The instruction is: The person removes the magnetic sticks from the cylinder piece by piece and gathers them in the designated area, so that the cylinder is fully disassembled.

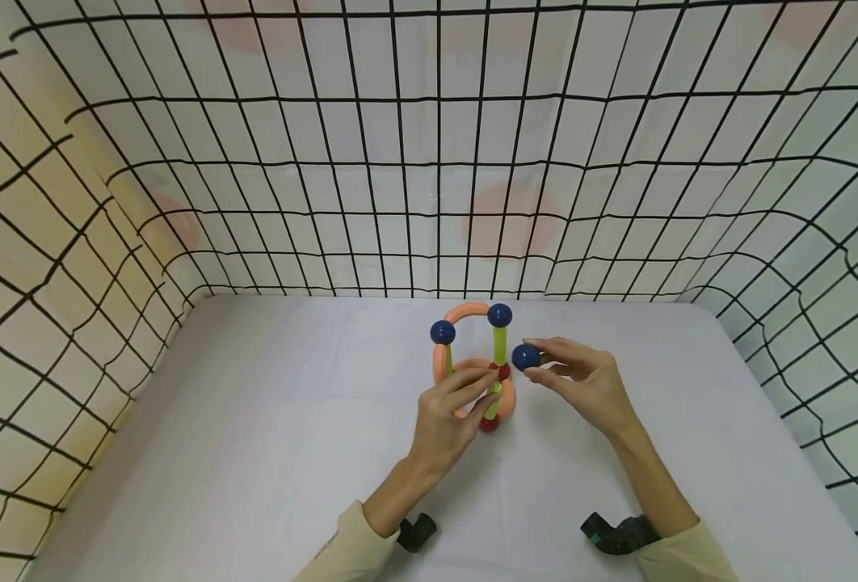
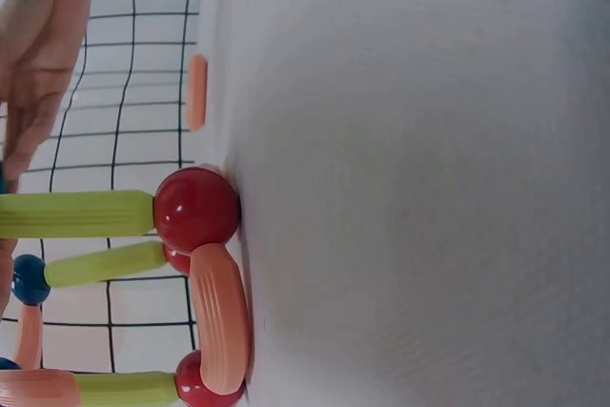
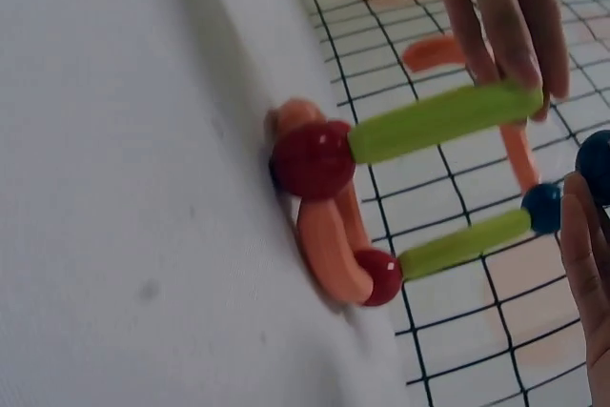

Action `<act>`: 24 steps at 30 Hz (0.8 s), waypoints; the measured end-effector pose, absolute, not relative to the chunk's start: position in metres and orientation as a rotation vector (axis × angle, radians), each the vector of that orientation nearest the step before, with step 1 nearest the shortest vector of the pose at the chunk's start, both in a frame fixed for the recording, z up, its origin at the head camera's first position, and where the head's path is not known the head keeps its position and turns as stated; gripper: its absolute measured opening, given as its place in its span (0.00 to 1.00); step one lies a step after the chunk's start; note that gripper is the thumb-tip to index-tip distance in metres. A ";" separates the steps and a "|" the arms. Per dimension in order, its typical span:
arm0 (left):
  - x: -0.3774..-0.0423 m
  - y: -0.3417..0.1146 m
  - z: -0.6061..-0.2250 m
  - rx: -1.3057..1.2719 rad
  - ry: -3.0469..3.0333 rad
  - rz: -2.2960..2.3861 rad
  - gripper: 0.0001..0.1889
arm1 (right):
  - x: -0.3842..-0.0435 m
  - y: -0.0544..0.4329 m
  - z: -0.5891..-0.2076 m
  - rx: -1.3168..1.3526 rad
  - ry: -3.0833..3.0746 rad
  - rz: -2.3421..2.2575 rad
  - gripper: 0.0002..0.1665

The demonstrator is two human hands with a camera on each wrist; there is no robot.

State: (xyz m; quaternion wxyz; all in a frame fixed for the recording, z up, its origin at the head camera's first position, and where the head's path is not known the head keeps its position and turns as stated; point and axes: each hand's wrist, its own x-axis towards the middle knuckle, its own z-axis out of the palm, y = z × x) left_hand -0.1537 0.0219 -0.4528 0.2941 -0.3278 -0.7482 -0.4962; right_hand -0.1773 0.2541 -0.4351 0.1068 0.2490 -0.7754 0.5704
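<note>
A toy frame of ribbed rods and balls stands on the white table: red balls (image 1: 489, 424) and curved orange bars (image 2: 221, 321) form its base, with green rods (image 1: 500, 346) rising from it. Two blue balls (image 1: 443, 332) cap rods at the back, joined by a curved orange bar (image 1: 467, 310). With fingertips and thumb, my left hand (image 1: 439, 416) pinches the upper end of the near green rod (image 3: 443, 123), which stands on a red ball (image 3: 315, 161). My right hand (image 1: 592, 386) holds another blue ball (image 1: 526, 356) between thumb and fingers, just right of the frame and apart from the rod.
Black wire mesh (image 1: 371, 162) walls the table's back and sides. White cloth (image 1: 254, 436) covers the tabletop. A dark device (image 1: 418, 532) sits at the left wrist, another dark device (image 1: 618, 535) at the right. An orange bar (image 2: 196, 92) shows beyond the frame in the left wrist view.
</note>
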 end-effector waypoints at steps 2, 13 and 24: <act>-0.154 0.021 -0.453 -0.870 -1.991 -1.327 0.13 | -0.182 0.259 -0.438 0.634 -2.312 1.661 0.26; -0.156 0.018 -0.456 -0.911 -1.955 -1.337 0.10 | -0.234 0.277 -0.456 0.026 -2.518 1.423 0.28; -0.154 0.018 -0.455 -0.917 -1.965 -1.312 0.09 | -0.297 0.268 -0.484 -0.329 -2.563 1.432 0.27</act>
